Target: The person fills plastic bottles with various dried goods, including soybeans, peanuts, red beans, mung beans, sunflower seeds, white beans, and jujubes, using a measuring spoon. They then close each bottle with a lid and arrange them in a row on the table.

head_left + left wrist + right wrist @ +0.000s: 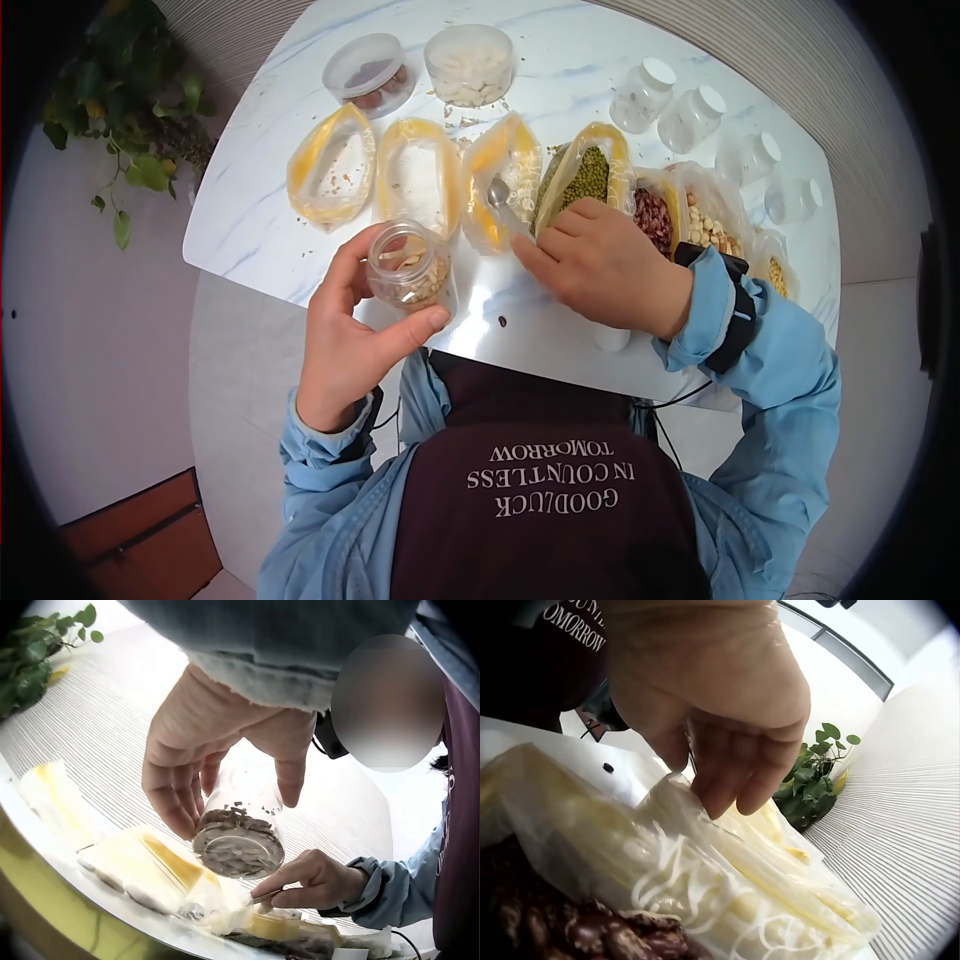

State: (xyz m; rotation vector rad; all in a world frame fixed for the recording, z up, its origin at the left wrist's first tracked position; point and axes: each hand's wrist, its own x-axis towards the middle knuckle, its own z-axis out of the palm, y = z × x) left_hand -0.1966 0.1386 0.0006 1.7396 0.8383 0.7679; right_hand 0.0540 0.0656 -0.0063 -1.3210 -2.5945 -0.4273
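Note:
In the head view my left hand grips a clear, lidless jar between thumb and fingers. Pale flat seed-like pieces lie in its lower part, seen through the base of the jar in the left wrist view. My right hand pinches the handle of a spoon, whose bowl is over an open yellow-and-clear bag. Just beyond that hand stands an open bag of green beans. Speckled red beans sit in a bag close below the right hand in the right wrist view.
Two more open bags are at the left. Behind stand a tub of dark red pieces and a tub of white pieces. Several lidded clear jars line the right back. A dark bean lies near the front edge.

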